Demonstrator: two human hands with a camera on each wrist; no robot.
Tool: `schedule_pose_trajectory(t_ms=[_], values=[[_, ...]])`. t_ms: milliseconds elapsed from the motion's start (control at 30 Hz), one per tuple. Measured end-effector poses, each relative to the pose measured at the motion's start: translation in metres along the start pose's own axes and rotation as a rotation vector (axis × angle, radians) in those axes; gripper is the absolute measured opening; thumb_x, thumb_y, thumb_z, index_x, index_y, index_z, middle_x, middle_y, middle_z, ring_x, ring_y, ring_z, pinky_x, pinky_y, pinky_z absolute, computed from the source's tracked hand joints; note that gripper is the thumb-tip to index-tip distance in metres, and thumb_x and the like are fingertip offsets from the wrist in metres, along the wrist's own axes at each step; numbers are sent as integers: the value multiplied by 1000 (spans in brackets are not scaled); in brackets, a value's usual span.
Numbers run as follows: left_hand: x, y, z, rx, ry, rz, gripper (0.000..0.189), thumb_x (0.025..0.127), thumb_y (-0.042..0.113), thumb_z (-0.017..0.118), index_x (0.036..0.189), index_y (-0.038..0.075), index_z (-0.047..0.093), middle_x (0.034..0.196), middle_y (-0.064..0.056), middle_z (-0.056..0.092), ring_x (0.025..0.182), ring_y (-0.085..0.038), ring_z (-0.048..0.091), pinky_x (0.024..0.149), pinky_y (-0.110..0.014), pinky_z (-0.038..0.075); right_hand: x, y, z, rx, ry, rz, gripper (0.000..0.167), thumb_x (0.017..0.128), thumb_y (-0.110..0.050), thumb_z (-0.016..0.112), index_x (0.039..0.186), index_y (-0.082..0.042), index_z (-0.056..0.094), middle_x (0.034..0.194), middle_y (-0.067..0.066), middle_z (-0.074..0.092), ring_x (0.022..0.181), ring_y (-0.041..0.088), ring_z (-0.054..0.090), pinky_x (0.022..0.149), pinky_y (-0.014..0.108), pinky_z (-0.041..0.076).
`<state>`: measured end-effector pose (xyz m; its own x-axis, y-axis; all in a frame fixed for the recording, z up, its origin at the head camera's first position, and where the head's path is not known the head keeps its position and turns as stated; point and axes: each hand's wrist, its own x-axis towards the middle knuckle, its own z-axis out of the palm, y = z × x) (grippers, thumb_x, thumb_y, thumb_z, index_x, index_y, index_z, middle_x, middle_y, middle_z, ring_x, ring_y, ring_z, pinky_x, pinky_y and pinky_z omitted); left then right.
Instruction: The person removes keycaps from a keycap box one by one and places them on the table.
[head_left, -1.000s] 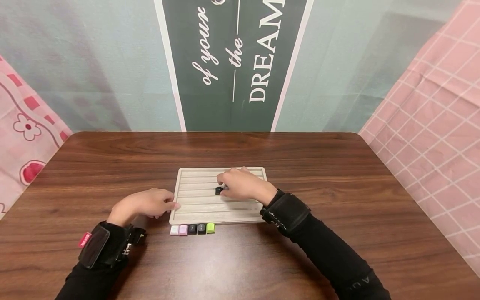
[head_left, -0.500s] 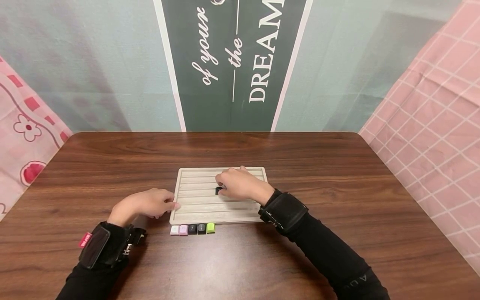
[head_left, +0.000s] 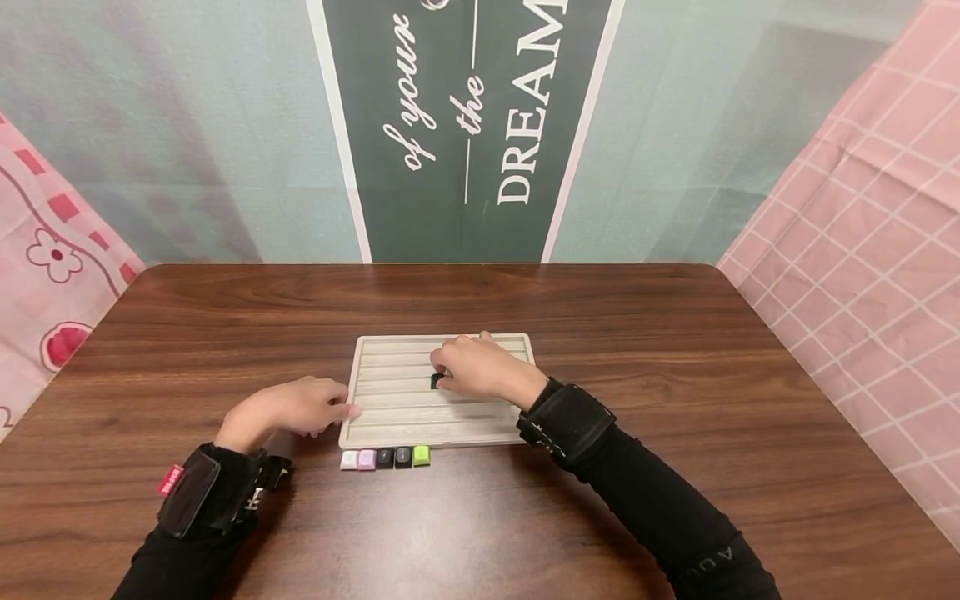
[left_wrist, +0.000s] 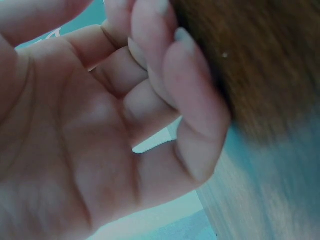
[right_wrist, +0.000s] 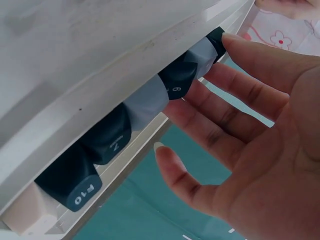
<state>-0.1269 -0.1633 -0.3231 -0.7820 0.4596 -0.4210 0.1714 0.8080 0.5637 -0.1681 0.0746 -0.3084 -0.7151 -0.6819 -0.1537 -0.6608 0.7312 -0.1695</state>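
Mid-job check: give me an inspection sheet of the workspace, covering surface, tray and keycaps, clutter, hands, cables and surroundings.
Surface: dark brown wood-grain table.
Job's things: cream grooved tray; row of keycaps inside, seen in the right wrist view; five keycaps along its near edge: white, pink, two dark, lime.
Clutter: nothing seen.
Hands: left hand touches the tray's left rim; right hand pinches a black keycap on the tray.
Cables: nothing seen.
Surroundings: lettered backdrop behind; pink patterned cloths at both sides.
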Motion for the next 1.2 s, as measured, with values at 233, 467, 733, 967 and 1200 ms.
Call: schedule_pose_trajectory(t_ms=[233, 467, 733, 967, 1200], values=[[1, -1, 0, 8, 0, -1, 25, 93, 20, 52, 73, 7, 49, 56, 1, 44, 50, -11, 44, 51, -26, 39, 0, 1, 1, -2, 5, 0, 13, 85, -19, 65, 76, -16, 56, 74, -7, 55, 71, 10, 50, 74, 41, 37], [1, -2, 0, 16, -2, 13, 24, 94, 19, 51, 73, 7, 48, 58, 0, 45, 51, -11, 45, 52, -27, 39, 0, 2, 0, 6, 13, -9, 13, 86, -20, 65, 76, -16, 57, 74, -7, 56, 71, 11, 51, 74, 41, 37], [2, -2, 0, 19, -1, 22, 24, 93, 19, 51, 73, 7, 49, 58, 0, 45, 51, -10, 45, 52, -27, 40, -4, 2, 1, 10, 44, -22, 6, 87, -20, 62, 84, -15, 61, 83, -4, 58, 77, 11, 54, 79, 45, 38], [1, -2, -1, 20, 0, 23, 23, 93, 19, 52, 73, 7, 49, 59, 0, 46, 51, -10, 46, 52, -27, 40, -10, 1, -1, 8, 117, -60, 7, 88, -21, 62, 85, -15, 60, 88, -2, 55, 77, 9, 51, 72, 38, 36], [1, -2, -2, 25, 4, 26, 23, 93, 19, 52, 74, 7, 50, 59, 0, 46, 51, -10, 46, 52, -27, 40, -22, -3, -3, -9, 191, -101, 8, 87, -22, 63, 89, -14, 61, 87, -1, 52, 78, 11, 50, 72, 37, 37]])
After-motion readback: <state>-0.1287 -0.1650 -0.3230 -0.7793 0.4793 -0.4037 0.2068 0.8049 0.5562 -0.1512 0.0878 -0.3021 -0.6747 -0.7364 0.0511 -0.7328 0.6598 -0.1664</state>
